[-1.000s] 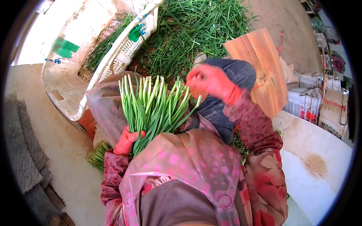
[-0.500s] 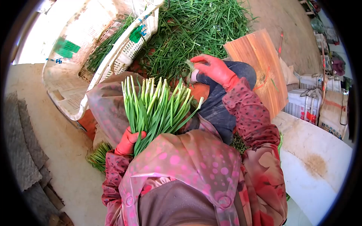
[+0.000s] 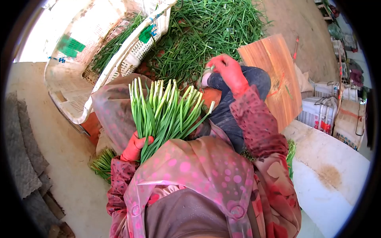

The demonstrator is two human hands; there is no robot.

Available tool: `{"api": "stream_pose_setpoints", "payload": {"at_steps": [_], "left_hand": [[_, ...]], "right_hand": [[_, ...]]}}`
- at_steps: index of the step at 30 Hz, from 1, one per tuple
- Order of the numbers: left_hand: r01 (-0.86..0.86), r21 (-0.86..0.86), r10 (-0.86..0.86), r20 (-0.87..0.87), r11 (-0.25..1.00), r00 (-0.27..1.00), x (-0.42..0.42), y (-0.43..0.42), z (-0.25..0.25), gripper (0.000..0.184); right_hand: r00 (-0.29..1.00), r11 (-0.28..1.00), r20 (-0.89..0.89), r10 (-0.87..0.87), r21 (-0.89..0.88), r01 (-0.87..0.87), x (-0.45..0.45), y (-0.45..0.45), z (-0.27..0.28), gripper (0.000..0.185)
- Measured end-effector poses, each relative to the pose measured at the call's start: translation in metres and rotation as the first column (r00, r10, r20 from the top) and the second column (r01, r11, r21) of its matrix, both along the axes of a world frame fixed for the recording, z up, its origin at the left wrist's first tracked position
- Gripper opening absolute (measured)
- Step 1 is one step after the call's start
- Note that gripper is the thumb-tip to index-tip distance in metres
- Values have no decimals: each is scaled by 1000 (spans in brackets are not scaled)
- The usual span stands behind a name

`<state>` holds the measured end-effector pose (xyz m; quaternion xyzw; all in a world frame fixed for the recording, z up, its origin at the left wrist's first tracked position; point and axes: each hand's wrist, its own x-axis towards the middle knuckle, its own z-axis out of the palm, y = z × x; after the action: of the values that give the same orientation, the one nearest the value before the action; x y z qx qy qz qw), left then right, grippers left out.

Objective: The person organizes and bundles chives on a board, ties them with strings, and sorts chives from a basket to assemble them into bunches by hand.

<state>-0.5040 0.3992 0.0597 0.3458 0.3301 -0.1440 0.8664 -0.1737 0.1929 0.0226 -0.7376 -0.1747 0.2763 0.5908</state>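
My left hand (image 3: 135,146), in a red glove, is closed around the lower part of a bunch of garlic chives (image 3: 164,105). The pale stem ends point up and away from me, and the green leaves run down against my apron (image 3: 190,166). To the right of the bunch, my right hand (image 3: 228,71), also in a red glove, is raised above my bent knee with its fingers curved and apart. A small pale bit shows near its fingertips; whether it clings to the glove is unclear. Just beyond lies a heap of loose green leaves (image 3: 214,29).
A white plastic basket (image 3: 113,75) with greens inside stands tilted at the left. At the right are a wooden board (image 3: 274,75) and a white slab (image 3: 329,166). More chives (image 3: 104,164) lie by my left elbow. Packed crates (image 3: 317,113) stand farther right.
My right hand has shifted slightly right and its fingers have drawn in. The blurred pale scrap by its fingertips has left that spot. My left hand and the bunch stay nearly still.
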Motion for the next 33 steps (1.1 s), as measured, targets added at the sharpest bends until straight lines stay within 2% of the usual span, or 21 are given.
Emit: {"api": "stream_pose_setpoints", "payload": {"at_steps": [2, 5, 7, 8, 9, 10, 11, 12, 14, 16, 18, 20, 21, 23, 24, 26, 28, 29, 30, 32, 33], "left_hand": [[1, -17, -1, -7, 1000, 1000, -1, 1, -1, 43], [14, 5, -14, -23, 1000, 1000, 4, -1, 5, 43], [1, 18, -1, -14, 1000, 1000, 6, -3, 7, 43], [-8, 29, 9, -7, 1000, 1000, 6, -4, 7, 42], [-10, 28, 10, -9, 1000, 1000, 5, -3, 6, 42], [7, 14, -7, -6, 1000, 1000, 4, -1, 5, 42], [25, 1, -25, -3, 1000, 1000, 2, 1, 4, 42], [26, 1, -26, -1, 1000, 1000, 0, 2, 1, 42], [40, -1, -40, 6, 999, 999, -4, 4, -7, 42], [2, -10, -2, 7, 1000, 1000, -3, 1, -2, 42], [-22, -24, 23, 11, 999, 1000, -1, 0, -1, 43], [-27, 72, 28, -18, 997, 999, 0, -2, -1, 46], [-32, 48, 32, -9, 998, 999, 5, -4, 5, 48], [-8, 34, 8, 9, 999, 1000, -1, 2, -5, 47], [7, 20, -7, 27, 1000, 1000, -3, 3, -7, 47], [13, 19, -13, 25, 1000, 1000, -3, 3, -5, 47], [11, 23, -11, 19, 1000, 1000, -2, 1, 1, 47], [-16, 9, 15, 25, 1000, 1000, 1, -2, 5, 47], [-44, -6, 44, 33, 999, 998, 2, -3, 8, 47], [-46, 9, 46, 28, 999, 999, -3, -1, 0, 47], [-43, 17, 43, 19, 999, 999, -4, -1, -4, 47]], "right_hand": [[908, 935, 236, 346, -4, -355, -25, 2, 42, 24], [826, 876, 345, 446, 19, -482, -59, 9, 26, 26], [906, 911, 173, 386, 86, -404, -71, 11, 1, 19], [906, 910, 171, 388, 86, -406, -71, 10, -3, 19], [917, 935, 183, 355, -42, -353, -70, 11, -5, 16], [925, 942, 200, 322, -167, -292, -68, 13, -8, 13], [850, 936, 433, 298, -306, -172, -61, 11, -16, 14], [850, 937, 435, 297, -305, -171, -49, 6, -27, 14], [996, 941, 47, -77, -326, 88, -21, -14, -40, 17], [955, 962, -203, -216, -209, 173, -22, -26, 6, 25], [941, 966, -285, -182, -233, 116, -37, -42, 26, 32], [953, 993, -295, 73, -62, -96, -57, -55, 36, 33], [953, 994, -296, 68, -66, -92, -69, -55, 43, 33], [805, 962, -592, 29, -201, -183, -91, -41, 53, 31], [810, 977, -578, 101, -96, -190, -99, -38, 42, 23], [897, 980, -424, 124, -87, -177, -94, -35, 34, 16], [958, 994, -284, -46, 78, 71, -54, -32, 51, 17], [988, 984, -119, -100, 134, 115, -23, -35, 62, 18], [957, 949, 29, -290, 140, 283, -1, -35, 79, 18], [840, 811, 54, -540, 301, 502, 51, -41, 97, 18], [844, 813, 56, -534, 308, 494, 55, -42, 98, 18]]}}
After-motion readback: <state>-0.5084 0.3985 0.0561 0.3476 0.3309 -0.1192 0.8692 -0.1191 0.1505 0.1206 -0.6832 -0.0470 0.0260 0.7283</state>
